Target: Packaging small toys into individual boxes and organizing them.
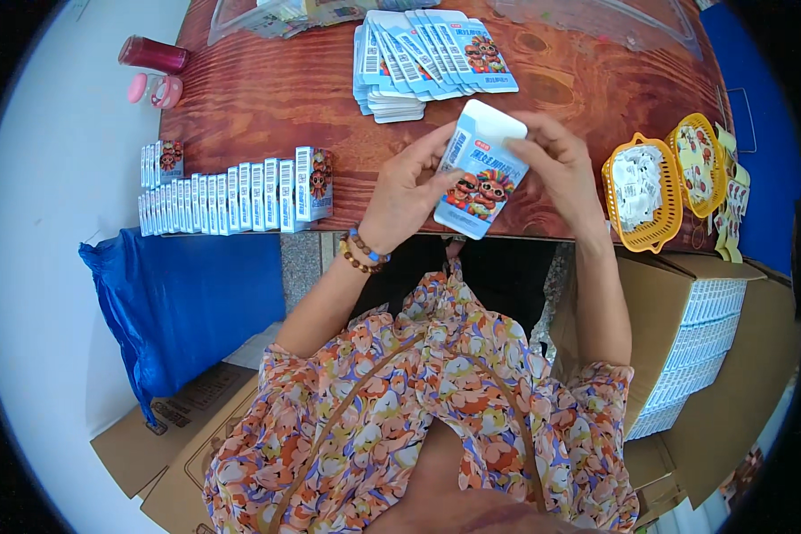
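Observation:
Between my two hands, above the near edge of the wooden table, is a light blue and white printed carton with cartoon figures on its front. My left hand, with beaded bracelets at the wrist, grips the carton's left side, thumb across the front. At its upper right, my right hand pinches the white top flap between thumb and fingers. Just beyond my hands lies a fanned pile of flat cartons of the same print. To the left, a row of upright filled-out cartons stands along the table edge.
Two yellow baskets stand at the right: one holds white packets, the other printed pieces. Clear plastic trays lie at the far edge. A dark red jar stands far left. A cardboard box of stacked cartons is below right.

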A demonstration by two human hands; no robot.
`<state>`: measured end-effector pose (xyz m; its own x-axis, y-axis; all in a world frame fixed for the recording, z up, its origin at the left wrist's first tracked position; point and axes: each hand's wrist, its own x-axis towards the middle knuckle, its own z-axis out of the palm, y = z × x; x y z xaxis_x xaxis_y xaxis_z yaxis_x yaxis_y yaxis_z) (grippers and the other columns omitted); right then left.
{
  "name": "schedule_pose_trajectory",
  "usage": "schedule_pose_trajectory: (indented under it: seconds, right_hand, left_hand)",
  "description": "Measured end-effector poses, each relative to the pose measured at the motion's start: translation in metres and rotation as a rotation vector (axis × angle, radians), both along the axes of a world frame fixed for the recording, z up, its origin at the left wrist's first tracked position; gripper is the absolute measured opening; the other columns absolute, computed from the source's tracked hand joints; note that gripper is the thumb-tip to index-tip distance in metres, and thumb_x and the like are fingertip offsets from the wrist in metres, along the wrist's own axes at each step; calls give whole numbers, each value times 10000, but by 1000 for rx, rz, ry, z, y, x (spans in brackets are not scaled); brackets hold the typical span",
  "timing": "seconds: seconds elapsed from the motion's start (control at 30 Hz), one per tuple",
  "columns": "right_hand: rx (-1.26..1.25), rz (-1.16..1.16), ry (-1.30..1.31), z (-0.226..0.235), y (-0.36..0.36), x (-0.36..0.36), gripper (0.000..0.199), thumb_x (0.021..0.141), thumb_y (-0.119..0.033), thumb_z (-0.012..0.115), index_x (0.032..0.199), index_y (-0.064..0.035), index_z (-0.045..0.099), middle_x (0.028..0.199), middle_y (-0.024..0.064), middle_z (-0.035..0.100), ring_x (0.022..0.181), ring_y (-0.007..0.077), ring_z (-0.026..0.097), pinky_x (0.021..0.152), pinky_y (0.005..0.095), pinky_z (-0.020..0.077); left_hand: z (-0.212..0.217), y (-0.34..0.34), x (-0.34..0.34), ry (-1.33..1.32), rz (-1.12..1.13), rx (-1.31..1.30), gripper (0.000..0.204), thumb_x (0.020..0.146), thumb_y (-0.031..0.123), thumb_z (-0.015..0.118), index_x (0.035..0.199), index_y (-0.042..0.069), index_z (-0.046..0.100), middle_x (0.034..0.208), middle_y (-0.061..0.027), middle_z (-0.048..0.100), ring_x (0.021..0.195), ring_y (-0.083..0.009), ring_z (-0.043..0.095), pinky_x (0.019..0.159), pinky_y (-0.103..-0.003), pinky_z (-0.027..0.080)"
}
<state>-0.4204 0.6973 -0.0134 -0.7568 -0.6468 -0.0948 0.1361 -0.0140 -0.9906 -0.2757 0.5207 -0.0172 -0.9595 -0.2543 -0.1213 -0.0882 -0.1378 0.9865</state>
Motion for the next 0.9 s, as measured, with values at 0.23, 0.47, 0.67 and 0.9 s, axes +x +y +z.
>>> schedule_pose_trajectory:
  seconds: [0.23, 0.47, 0.67, 0.9]
  right_hand:
    - [114, 40, 206, -4, -12, 13, 105, 984, -111, 639, 1026, -22, 676, 804, -62, 625, 661, -16, 492, 536, 182, 383]
    - [33, -144, 109, -1, -16, 30, 209, 977, -42, 618, 1178, 13, 595, 1018, 52, 682, 886, 102, 657, 788, 237, 524]
    - [-44, -172, 201, -23, -16, 55, 375, 973, 23, 594, 1343, 11, 533, 1176, 115, 665, 1112, 168, 638, 950, 294, 516]
    - [6, -28, 460, -12, -4, 34, 195, 955, 10, 624, 1142, 8, 680, 1152, 98, 670, 1062, 168, 635, 912, 287, 501]
  left_hand:
    - [8, 25, 0, 71, 150, -1077, 993, 656, 196, 895, 1462, -42, 366, 1215, -221, 539, 1087, -386, 565, 933, -457, 487]
    - [10, 14, 0, 16, 202, -872, 860, 690, 148, 870, 1411, -11, 429, 1155, -202, 581, 1054, -378, 591, 901, -438, 504]
    - [1, 22, -3, 45, 248, -828, 778, 737, 112, 835, 1401, -3, 446, 1165, -196, 604, 1085, -389, 604, 916, -433, 506]
    - [12, 5, 10, 70, 86, -245, 656, 851, 31, 733, 1435, 61, 437, 1173, -135, 646, 1039, -194, 673, 849, -328, 567]
